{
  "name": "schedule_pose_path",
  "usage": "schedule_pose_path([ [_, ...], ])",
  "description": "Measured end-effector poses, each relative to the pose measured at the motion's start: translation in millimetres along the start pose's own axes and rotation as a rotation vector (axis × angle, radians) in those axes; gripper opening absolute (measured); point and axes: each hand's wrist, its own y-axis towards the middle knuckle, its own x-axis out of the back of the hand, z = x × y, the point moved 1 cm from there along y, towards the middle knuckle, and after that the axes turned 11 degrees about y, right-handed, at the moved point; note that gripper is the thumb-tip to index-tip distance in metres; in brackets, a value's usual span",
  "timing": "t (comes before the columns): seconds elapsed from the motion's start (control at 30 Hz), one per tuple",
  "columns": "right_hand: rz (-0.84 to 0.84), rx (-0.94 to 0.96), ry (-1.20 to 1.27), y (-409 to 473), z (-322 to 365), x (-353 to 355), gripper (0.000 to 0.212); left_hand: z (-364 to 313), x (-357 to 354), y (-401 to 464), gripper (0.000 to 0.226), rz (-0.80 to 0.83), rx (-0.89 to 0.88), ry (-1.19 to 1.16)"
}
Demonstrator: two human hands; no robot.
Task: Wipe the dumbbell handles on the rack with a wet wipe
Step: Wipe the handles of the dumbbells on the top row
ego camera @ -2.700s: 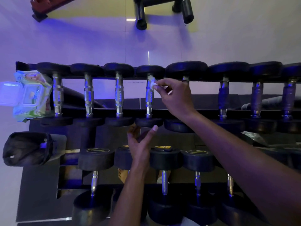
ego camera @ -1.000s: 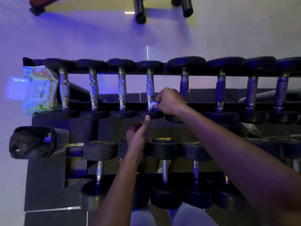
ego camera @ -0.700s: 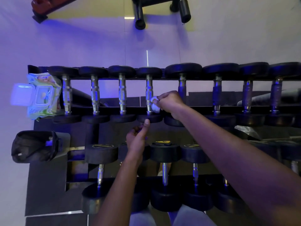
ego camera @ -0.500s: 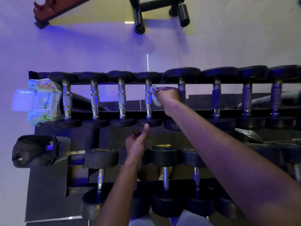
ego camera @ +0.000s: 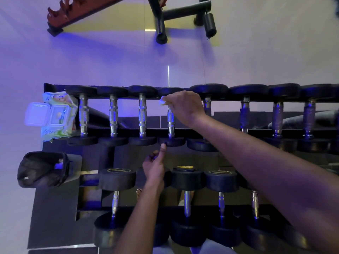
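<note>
A dark rack (ego camera: 183,132) holds two rows of black dumbbells with chrome handles. My right hand (ego camera: 184,108) pinches a small white wet wipe (ego camera: 162,102) against the far end of the fourth top-row handle (ego camera: 170,121) from the left. My left hand (ego camera: 155,166) hovers just below that dumbbell's near head (ego camera: 172,141), fingers loosely curled, thumb raised toward the head, holding nothing I can see. The handles to the left (ego camera: 142,115) and right (ego camera: 244,114) stand bare.
A green wet-wipe pack (ego camera: 55,116) with its lid flipped open lies at the rack's left end. A black pouch (ego camera: 43,169) sits on the lower left. A bench frame (ego camera: 176,13) and a red-brown rack (ego camera: 84,12) stand on the floor beyond.
My right hand slid the wipe down the fourth handle to its near end, then back up to the far end. My left hand stayed below the near head.
</note>
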Motion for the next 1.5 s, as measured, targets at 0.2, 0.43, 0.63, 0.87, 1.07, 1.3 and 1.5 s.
schedule_pose_path([
  [0.2,0.252,0.068,-0.215,18,14,16,0.035,-3,2,5,0.069,-0.013,0.002,0.032],
  [0.43,0.562,0.141,-0.122,9,27,21,0.023,-8,4,1,0.091,-0.016,0.015,0.055],
  [0.63,0.608,0.064,0.038,-28,27,3,0.014,-19,14,-1,0.06,-0.067,-0.044,0.263],
  [0.87,0.301,-0.363,0.616,-68,6,29,0.01,-60,38,-35,0.044,0.068,-0.181,0.619],
  [1.07,0.084,-0.518,0.733,-106,-16,80,0.008,-90,25,-80,0.038,0.067,-0.318,0.761],
  [1.3,-0.015,-0.62,0.707,-143,-49,124,0.016,-84,-44,-116,0.036,0.234,-0.37,0.943],
  [1.5,0.044,-0.614,0.784,-150,-69,127,0.017,-82,-76,-118,0.039,0.197,-0.389,0.997],
])
